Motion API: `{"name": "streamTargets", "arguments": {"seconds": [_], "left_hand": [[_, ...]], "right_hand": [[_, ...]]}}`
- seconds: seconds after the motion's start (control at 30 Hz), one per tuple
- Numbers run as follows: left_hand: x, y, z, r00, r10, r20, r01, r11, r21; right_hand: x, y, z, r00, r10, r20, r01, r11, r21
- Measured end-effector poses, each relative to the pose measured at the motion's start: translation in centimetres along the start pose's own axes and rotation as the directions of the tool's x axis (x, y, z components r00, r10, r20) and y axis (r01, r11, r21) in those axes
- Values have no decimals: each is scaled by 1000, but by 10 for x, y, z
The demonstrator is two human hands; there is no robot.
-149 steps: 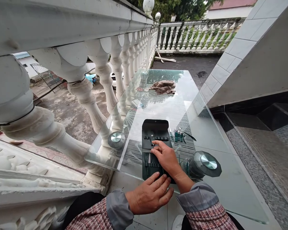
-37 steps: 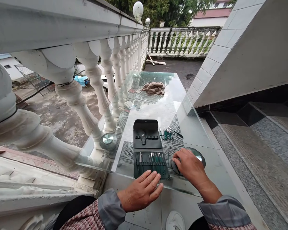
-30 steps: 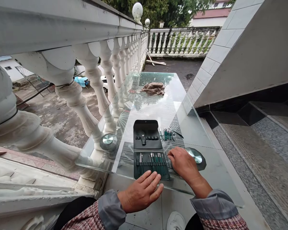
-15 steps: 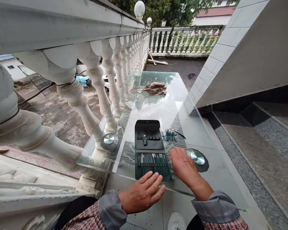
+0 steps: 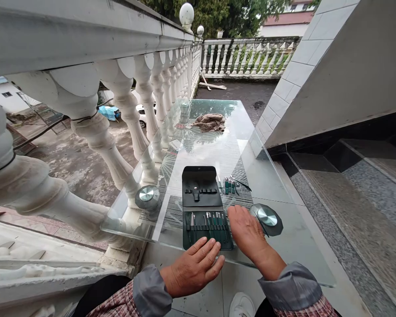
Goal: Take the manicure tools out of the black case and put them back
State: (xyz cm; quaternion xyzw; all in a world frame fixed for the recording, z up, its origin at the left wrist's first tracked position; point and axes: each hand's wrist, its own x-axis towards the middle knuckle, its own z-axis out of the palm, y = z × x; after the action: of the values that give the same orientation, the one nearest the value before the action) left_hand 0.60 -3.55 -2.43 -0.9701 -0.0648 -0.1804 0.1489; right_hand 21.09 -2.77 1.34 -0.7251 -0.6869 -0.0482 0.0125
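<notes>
An unfolded black tool case [image 5: 203, 202] lies on the glass table [image 5: 284, 220]. Several slim tools [image 5: 209, 220] with dark green handles stand in loops of its lower half; the loops in its upper half hold nothing. My left hand [image 5: 194, 266] rests palm down at the case's near edge, fingers stretched out. Beside the case's right edge, my right hand [image 5: 247, 231] is closed, with its fingertips hidden from view. A thin dark strip shows by its outer side; I cannot tell whether it is gripped. Nail clippers [image 5: 230, 185] and black-handled nippers [image 5: 240, 182] lie beyond my right hand.
A crumpled brown cloth [image 5: 209, 122] lies toward the table's far end. Round metal discs [image 5: 267, 216] mark the table's supports. A white balustrade [image 5: 125, 110] runs along the left, and stone steps [image 5: 350, 189] rise on the right.
The view has shifted slightly, so everything sits a little further left. My right hand stays closed beside the case, and a thin dark strip now shows by it. My left hand keeps its place.
</notes>
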Motion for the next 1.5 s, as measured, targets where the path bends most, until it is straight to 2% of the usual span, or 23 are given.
{"name": "streamTargets", "arguments": {"seconds": [0.07,0.17,0.27,0.33,0.4,0.5,0.57,0.63,0.7,0.77,0.9,1.03,1.27,1.37,1.5], "left_hand": [[0,0,-1,1000,4,-4,-4,1000,-4],[0,0,-2,1000,6,8,-6,1000,2],[0,0,-2,1000,7,23,-7,1000,10],[0,1,-2,1000,5,22,-5,1000,11],[0,0,-2,1000,4,17,-4,1000,9],[0,0,-2,1000,8,18,-8,1000,5],[0,0,-3,1000,7,19,-7,1000,3],[0,0,-3,1000,6,19,-6,1000,2],[0,0,-5,1000,8,25,-8,1000,1],[0,-1,-6,999,12,36,-12,1000,0],[0,-2,-9,999,21,46,-21,1000,-5],[-1,-2,-9,999,19,46,-18,1000,-11],[-3,0,-6,999,0,34,0,1000,-17],[-3,0,-7,999,6,34,-6,1000,-16],[-2,-1,-8,999,16,47,-15,1000,-17]], "right_hand": [[-1,0,4,1000,-3,-15,4,998,55],[0,8,12,995,4,-101,17,979,203],[4,22,18,976,93,-199,5,896,443],[8,29,17,964,184,-193,-22,777,630],[12,28,14,962,247,-114,-63,609,791],[16,16,8,967,253,38,-127,349,929],[19,4,4,967,235,98,-149,211,966],[23,-7,1,966,226,128,-158,123,980],[26,-17,-1,965,224,134,-157,88,984],[29,-24,-1,968,215,130,-154,100,983],[34,-31,4,971,212,107,-147,181,972],[38,-33,7,969,223,105,-163,259,952],[41,-34,10,979,169,110,-167,373,912],[40,-35,9,993,121,16,-76,512,855],[35,-36,4,982,-55,-180,157,769,619]]}}
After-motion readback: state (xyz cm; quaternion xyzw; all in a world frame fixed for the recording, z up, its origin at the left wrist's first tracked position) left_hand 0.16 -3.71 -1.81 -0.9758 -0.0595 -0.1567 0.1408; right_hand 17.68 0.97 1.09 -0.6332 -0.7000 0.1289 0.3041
